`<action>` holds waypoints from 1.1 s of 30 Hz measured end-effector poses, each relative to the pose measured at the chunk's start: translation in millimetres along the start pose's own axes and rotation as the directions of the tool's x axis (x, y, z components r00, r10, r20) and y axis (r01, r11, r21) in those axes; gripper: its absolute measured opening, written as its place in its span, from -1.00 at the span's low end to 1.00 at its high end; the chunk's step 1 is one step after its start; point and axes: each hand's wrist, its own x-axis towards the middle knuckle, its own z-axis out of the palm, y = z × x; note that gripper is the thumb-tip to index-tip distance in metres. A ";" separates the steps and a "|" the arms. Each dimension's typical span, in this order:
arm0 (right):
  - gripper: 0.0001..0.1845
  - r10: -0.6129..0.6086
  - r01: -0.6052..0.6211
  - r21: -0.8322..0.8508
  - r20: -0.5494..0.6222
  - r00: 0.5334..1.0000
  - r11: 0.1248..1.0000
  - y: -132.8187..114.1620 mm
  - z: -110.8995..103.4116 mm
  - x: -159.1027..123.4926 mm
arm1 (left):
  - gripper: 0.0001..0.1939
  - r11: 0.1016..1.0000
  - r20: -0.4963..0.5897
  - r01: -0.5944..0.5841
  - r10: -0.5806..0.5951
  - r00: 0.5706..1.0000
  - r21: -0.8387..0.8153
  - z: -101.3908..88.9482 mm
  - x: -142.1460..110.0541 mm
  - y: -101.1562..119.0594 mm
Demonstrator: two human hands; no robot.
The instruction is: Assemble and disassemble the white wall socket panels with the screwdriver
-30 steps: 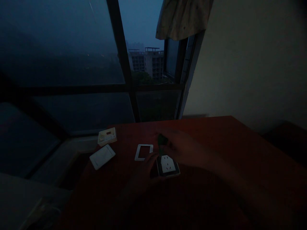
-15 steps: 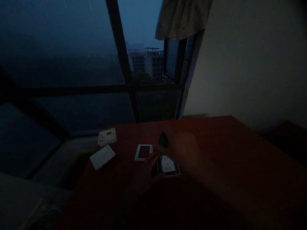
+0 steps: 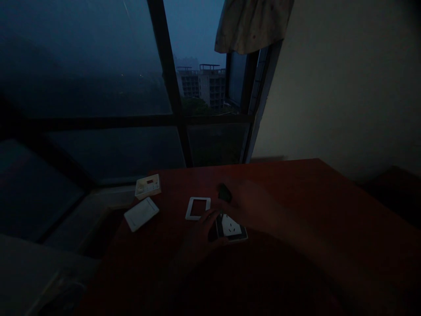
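In the dim head view, a wall socket [image 3: 230, 225] with a white face and dark surround lies on the reddish-brown table. My left hand [image 3: 199, 241] is closed around its left side, fingertips at the top edge and thumb at the bottom edge. Over the socket's upper edge, my right hand [image 3: 251, 204] grips a screwdriver by its dark green handle [image 3: 224, 192]. The screwdriver's shaft and tip are hidden by my fingers. Just beyond my left fingers lies a white cover frame [image 3: 190, 210] with an open middle.
At the table's left edge sit a white mounting box [image 3: 148, 189] and, nearer me, a white plate [image 3: 141, 214]. A dark-framed window [image 3: 177, 94] rises behind the table [image 3: 289, 175], with a pale wall [image 3: 335, 87] on the right.
My right hand has turned and dropped slightly, and the screwdriver handle now leans differently. My left hand stays on the socket.
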 end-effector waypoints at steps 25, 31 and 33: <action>-0.71 0.024 -0.030 -0.086 -0.071 0.997 0.996 -5.1 4.9 -5.6 | -0.28 0.999 -0.022 -0.036 0.036 0.999 0.001 -0.2 -0.3 0.3; -0.56 0.113 -0.134 -0.198 -0.112 0.987 0.971 -3.5 12.3 -2.9 | -0.25 1.000 -0.025 -0.018 0.018 1.000 -0.006 1.6 -1.0 -0.5; -0.57 0.105 -0.124 -0.190 -0.110 0.988 0.974 -1.9 10.4 -3.9 | -0.24 1.000 -0.018 -0.010 0.010 1.000 0.000 2.1 -1.3 -0.9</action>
